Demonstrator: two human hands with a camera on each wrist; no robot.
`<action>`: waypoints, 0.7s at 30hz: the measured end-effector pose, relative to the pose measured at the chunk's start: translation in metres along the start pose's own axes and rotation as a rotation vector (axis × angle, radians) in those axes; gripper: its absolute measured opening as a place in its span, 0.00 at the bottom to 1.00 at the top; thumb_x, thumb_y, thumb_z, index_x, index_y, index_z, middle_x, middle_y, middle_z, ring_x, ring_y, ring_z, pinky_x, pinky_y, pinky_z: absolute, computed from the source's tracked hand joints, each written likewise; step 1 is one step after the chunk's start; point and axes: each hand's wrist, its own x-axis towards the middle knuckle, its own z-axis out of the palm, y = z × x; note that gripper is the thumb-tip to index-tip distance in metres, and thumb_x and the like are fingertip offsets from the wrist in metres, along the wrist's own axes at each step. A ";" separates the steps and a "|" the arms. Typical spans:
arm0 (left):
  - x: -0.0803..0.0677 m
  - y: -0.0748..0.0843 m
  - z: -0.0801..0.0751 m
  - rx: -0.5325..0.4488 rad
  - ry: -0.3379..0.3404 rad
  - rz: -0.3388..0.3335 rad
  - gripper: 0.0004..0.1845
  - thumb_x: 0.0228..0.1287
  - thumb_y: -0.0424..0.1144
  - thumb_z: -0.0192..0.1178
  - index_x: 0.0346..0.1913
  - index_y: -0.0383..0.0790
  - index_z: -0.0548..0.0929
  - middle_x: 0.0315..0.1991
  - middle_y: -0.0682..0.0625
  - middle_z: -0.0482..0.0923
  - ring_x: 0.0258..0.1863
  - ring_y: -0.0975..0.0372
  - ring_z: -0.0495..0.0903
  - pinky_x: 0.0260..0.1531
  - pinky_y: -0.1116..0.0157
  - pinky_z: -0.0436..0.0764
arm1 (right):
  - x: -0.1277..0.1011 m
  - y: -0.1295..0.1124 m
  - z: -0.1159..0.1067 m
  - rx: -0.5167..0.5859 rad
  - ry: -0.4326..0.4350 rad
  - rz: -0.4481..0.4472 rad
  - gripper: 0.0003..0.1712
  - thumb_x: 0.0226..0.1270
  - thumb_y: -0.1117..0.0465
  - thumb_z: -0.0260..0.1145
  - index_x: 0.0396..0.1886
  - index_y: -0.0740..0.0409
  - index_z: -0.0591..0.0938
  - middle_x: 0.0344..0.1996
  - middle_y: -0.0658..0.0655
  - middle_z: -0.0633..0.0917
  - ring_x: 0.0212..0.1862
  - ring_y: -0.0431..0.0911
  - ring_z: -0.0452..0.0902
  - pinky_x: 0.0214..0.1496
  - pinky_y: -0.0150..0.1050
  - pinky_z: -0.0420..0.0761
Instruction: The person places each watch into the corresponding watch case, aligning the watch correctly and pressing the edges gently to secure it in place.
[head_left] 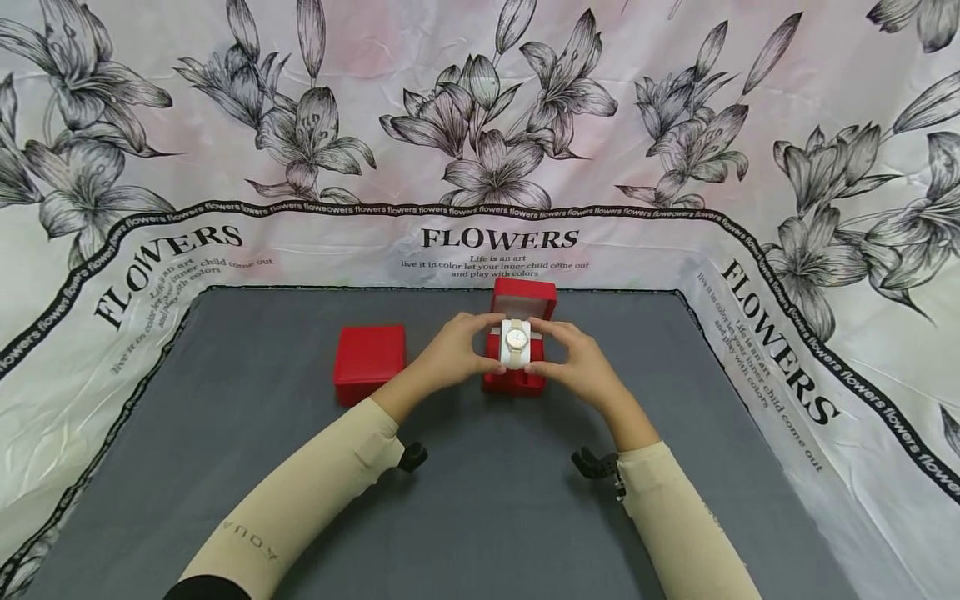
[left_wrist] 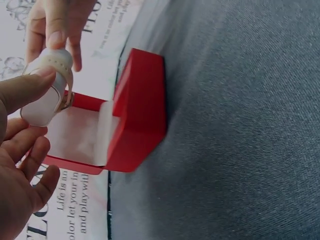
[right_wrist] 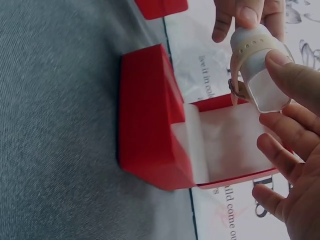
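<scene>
Over the open box: a wristwatch [head_left: 516,342] wrapped round a white cushion [right_wrist: 262,85] is held up between two hands, just above the red watch box [head_left: 517,379].
Left hand: the left hand [head_left: 453,354] pinches the cushion's left end, thumb on top and fingers curled beneath; the left wrist view shows its thumb tip pressed against the pale strap [left_wrist: 57,65].
Right hand: the right hand [head_left: 573,362] grips the opposite end the same way, thumb laid on the cushion and the other fingers bent below it.
Watch: round pale dial facing up toward the head camera, beige perforated strap buckled round the cushion; it sits clear of the box, not seated inside.
Watch box: red, lid [head_left: 525,298] standing upright behind the base, white lining [right_wrist: 230,145] visible inside the hollow.
Second box: a closed red box [head_left: 369,358] rests on the counter to the left, near the left hand but apart from it.
Counter: dark grey cloth [head_left: 480,500] covers the counter.
Backdrop: white fabric printed with black lilies and the word FLOWERS [head_left: 499,239] rises behind and to both sides.
Sleeves: both forearms wear beige sleeves [head_left: 315,492].
</scene>
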 end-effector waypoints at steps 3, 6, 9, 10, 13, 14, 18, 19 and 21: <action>0.004 -0.002 0.005 -0.012 -0.009 -0.002 0.45 0.54 0.45 0.80 0.75 0.49 0.72 0.63 0.44 0.75 0.64 0.49 0.73 0.59 0.49 0.79 | 0.000 0.005 0.001 -0.002 -0.011 0.014 0.42 0.60 0.51 0.79 0.75 0.43 0.73 0.69 0.55 0.75 0.70 0.55 0.67 0.66 0.66 0.72; 0.007 -0.004 0.010 -0.020 -0.020 -0.005 0.44 0.54 0.45 0.80 0.75 0.48 0.72 0.62 0.45 0.75 0.64 0.48 0.73 0.58 0.50 0.79 | 0.001 0.009 0.001 -0.012 -0.022 0.023 0.43 0.61 0.51 0.78 0.75 0.43 0.73 0.70 0.55 0.74 0.71 0.55 0.67 0.66 0.65 0.72; 0.009 -0.005 0.013 -0.020 -0.029 -0.006 0.44 0.55 0.46 0.79 0.75 0.48 0.72 0.63 0.45 0.76 0.64 0.49 0.72 0.56 0.51 0.80 | 0.002 0.013 0.002 -0.019 -0.032 0.039 0.43 0.61 0.51 0.78 0.75 0.43 0.72 0.70 0.55 0.74 0.71 0.56 0.67 0.67 0.64 0.72; 0.010 -0.006 0.014 -0.019 -0.032 -0.006 0.44 0.55 0.46 0.79 0.75 0.48 0.72 0.63 0.44 0.76 0.63 0.49 0.72 0.55 0.52 0.80 | 0.003 0.014 0.003 -0.023 -0.037 0.043 0.43 0.61 0.51 0.78 0.75 0.43 0.72 0.70 0.56 0.74 0.71 0.56 0.67 0.67 0.65 0.71; 0.013 -0.008 0.016 -0.010 -0.032 -0.004 0.43 0.55 0.46 0.79 0.74 0.47 0.72 0.61 0.44 0.78 0.61 0.52 0.73 0.53 0.53 0.81 | 0.005 0.017 0.004 -0.025 -0.046 0.058 0.43 0.61 0.50 0.78 0.75 0.42 0.72 0.70 0.56 0.74 0.72 0.56 0.67 0.69 0.65 0.70; 0.013 -0.008 0.017 -0.005 -0.031 -0.003 0.43 0.55 0.46 0.79 0.74 0.47 0.73 0.61 0.44 0.78 0.60 0.53 0.73 0.53 0.54 0.81 | 0.005 0.018 0.005 -0.028 -0.049 0.064 0.43 0.61 0.50 0.78 0.75 0.42 0.72 0.70 0.56 0.74 0.72 0.56 0.66 0.69 0.65 0.69; 0.017 -0.012 0.021 0.014 -0.044 -0.003 0.42 0.55 0.46 0.79 0.73 0.48 0.74 0.61 0.46 0.79 0.59 0.55 0.72 0.54 0.54 0.81 | 0.006 0.022 0.006 -0.049 -0.068 0.084 0.43 0.61 0.51 0.78 0.75 0.43 0.71 0.71 0.58 0.73 0.72 0.58 0.66 0.69 0.66 0.69; 0.018 -0.013 0.022 0.020 -0.047 -0.002 0.42 0.55 0.45 0.79 0.73 0.48 0.74 0.61 0.47 0.79 0.59 0.55 0.73 0.55 0.53 0.80 | 0.007 0.023 0.007 -0.051 -0.072 0.088 0.43 0.62 0.51 0.78 0.75 0.43 0.71 0.71 0.59 0.72 0.72 0.58 0.66 0.69 0.66 0.69; 0.020 -0.015 0.024 0.026 -0.051 -0.004 0.41 0.55 0.45 0.79 0.73 0.48 0.74 0.62 0.48 0.80 0.59 0.54 0.73 0.56 0.53 0.80 | 0.007 0.025 0.008 -0.052 -0.077 0.092 0.42 0.62 0.51 0.78 0.75 0.43 0.72 0.71 0.59 0.73 0.72 0.58 0.66 0.69 0.65 0.69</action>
